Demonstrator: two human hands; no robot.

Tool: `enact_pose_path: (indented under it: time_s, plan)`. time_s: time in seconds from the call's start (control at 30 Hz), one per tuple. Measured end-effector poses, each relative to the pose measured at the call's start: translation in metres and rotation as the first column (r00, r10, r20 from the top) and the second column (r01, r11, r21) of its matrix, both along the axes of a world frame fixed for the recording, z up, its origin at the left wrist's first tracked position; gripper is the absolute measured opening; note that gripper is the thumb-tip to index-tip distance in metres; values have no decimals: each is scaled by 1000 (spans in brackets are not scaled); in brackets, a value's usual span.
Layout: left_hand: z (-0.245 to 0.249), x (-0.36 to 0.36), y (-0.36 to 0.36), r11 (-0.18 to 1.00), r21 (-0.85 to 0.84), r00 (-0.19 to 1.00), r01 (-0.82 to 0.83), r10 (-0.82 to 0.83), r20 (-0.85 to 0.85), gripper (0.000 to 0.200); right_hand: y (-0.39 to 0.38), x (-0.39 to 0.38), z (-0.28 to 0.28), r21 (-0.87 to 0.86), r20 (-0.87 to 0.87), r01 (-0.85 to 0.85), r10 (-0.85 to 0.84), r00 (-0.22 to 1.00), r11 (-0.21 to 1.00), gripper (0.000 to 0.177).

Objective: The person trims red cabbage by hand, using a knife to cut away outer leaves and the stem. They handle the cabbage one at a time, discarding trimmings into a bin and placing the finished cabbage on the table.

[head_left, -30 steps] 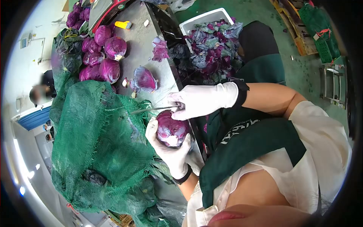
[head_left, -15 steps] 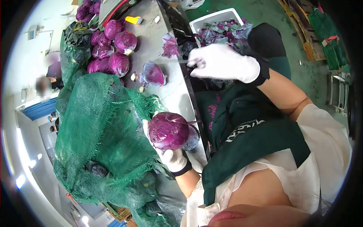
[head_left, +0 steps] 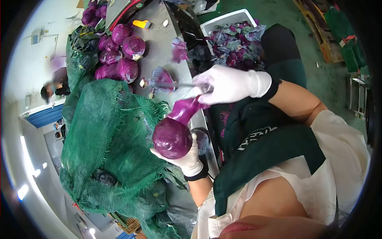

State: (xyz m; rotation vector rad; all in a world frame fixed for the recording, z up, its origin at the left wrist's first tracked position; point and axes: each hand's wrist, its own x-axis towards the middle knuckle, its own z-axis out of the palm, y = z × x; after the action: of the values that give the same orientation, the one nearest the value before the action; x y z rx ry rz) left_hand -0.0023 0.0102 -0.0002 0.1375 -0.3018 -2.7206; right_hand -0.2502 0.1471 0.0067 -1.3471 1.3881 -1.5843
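My left hand [head_left: 187,161], in a white glove, cups a red cabbage [head_left: 172,139] from below. My right hand [head_left: 229,84], gloved too, grips a knife whose thin blade [head_left: 165,85] points away to the left. A purple outer leaf [head_left: 185,110] stretches from the cabbage up to the right hand's fingers, partly peeled off. Fingertips of the right hand are partly hidden around the handle. Beside the held cabbage, a darker cabbage [head_left: 201,141] sits on the metal table [head_left: 185,91].
Several trimmed cabbages [head_left: 127,70] lie at the table's far side, near a yellow-handled tool [head_left: 141,24]. Loose leaves [head_left: 161,75] lie on the table. A green mesh sack [head_left: 107,135] covers much of the left. A white bin [head_left: 229,18] holds leaf scraps. Another person [head_left: 55,85] is in the background.
My right hand has come down and left toward the cabbage and now pulls a leaf away from it. The left hand has tilted the cabbage and shifted its hold lower.
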Motion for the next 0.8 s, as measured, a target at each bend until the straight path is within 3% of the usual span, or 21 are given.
enact_pose_path:
  time_s: [0.03, 0.1, 0.17, 0.2, 0.23, 0.3, 0.33, 0.4, 0.43, 0.5, 0.53, 0.57, 0.6, 0.63, 0.67, 0.77, 0.8]
  plan:
    - [0, -4, -2, 1000, -7, 1000, -10, 10, -3, 96, 3, -8, -1, 118, 81, -49, 40, 996, 992, 16]
    - [2, -8, -3, 986, 155, 996, -57, 45, 77, 78, 6, -17, -5, 129, -86, 51, -40, 995, 990, 14]
    - [0, -11, -6, 986, 151, 995, -69, 56, 88, 70, 9, -19, -6, 295, -352, 292, -180, 918, 910, 11]
    - [-1, -13, -7, 986, 153, 993, -62, 46, 104, 63, 5, -19, -14, 255, -449, 390, -248, 858, 885, 11]
    - [-2, -14, -8, 986, 157, 992, -51, 32, 119, 56, 4, -17, -14, 254, -450, 387, -246, 859, 886, 11]
    - [12, -20, 4, 983, 146, 974, -115, 83, 210, 52, 1, -5, -3, 71, -396, 427, -368, 841, 901, 18]
    - [14, -21, 6, 986, 117, 968, -119, 89, 235, 51, -2, 1, 9, 109, -334, 310, -259, 906, 944, 26]
    - [18, -24, 10, 989, 88, 961, -119, 93, 261, 50, -16, 27, 16, -113, -123, 125, -139, 983, 986, 27]
    - [20, -26, 11, 977, 182, 973, -109, 67, 221, 45, -14, 36, 25, -98, -171, 39, -55, 984, 994, 26]
    - [21, -32, 11, 928, 364, 991, -75, 28, 133, 36, -22, 52, 28, -168, -386, 41, -104, 917, 985, 24]
    - [16, -35, 17, 936, -315, 851, -156, 289, 437, 36, -23, 53, 26, -167, -386, 42, -105, 916, 985, 24]
    - [11, -38, 22, 544, -838, 617, 44, 645, 450, 37, -24, 54, 24, -132, -276, 62, -97, 956, 989, 24]
    - [12, -38, 18, 544, -838, 617, 41, 646, 449, 37, -26, 55, 22, -96, -162, 76, -91, 983, 992, 23]
    - [15, -36, 11, 915, -368, 863, -164, 314, 396, 47, -29, 57, 19, -95, -163, 73, -88, 983, 993, 23]
    - [16, -35, 7, 961, 259, 994, -94, 76, 79, 58, -31, 57, 15, -101, -161, 98, -113, 980, 990, 21]
    - [10, -36, 3, 952, 287, 991, -106, 79, 105, 63, -33, 59, 14, -65, -202, 108, -120, 972, 992, 16]
    - [7, -36, 1, 957, 286, 999, -44, 38, 27, 64, -31, 59, 16, -35, -193, 95, -100, 976, 995, 15]
